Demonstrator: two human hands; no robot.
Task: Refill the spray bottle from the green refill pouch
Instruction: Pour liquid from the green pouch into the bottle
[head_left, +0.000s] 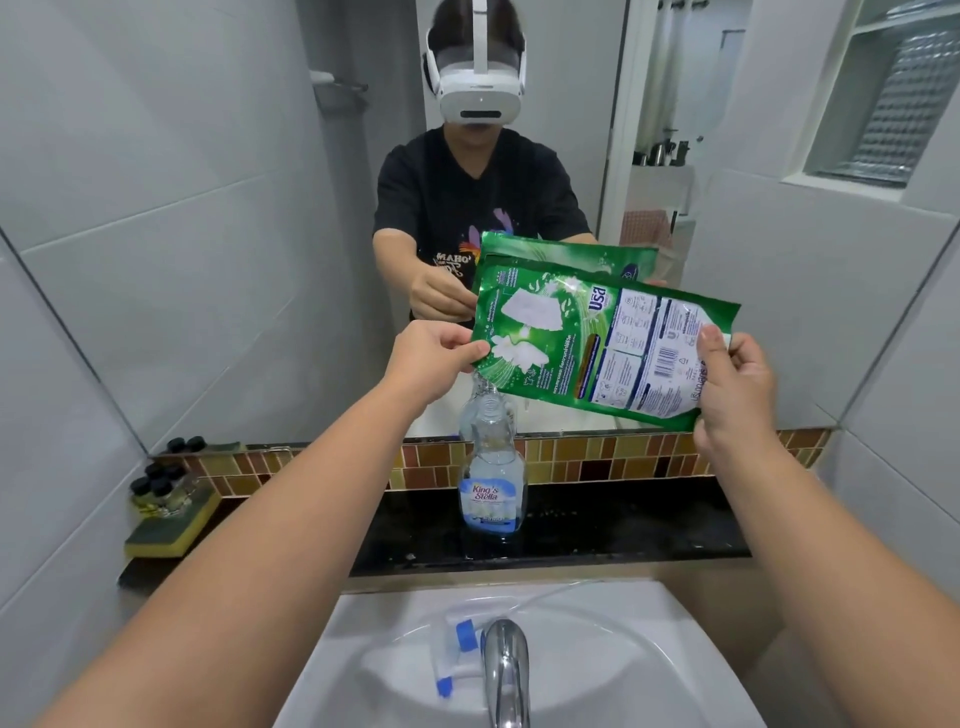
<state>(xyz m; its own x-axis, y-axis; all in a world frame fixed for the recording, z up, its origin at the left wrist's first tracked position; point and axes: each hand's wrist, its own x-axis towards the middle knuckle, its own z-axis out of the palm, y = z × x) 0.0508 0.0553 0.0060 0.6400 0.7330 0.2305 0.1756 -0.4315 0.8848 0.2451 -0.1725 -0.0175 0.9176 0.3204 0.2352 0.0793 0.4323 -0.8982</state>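
green refill pouch (597, 343) tilted over spray bottle (492, 478), both hands gripping.

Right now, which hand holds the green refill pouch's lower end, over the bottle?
The left hand, pinching the green refill pouch above the clear spray bottle; the right hand holds the raised end.

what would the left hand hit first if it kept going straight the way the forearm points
Probably the mirror behind the ledge. The left hand, pinching the green refill pouch, points up and away above the spray bottle; depth is unclear.
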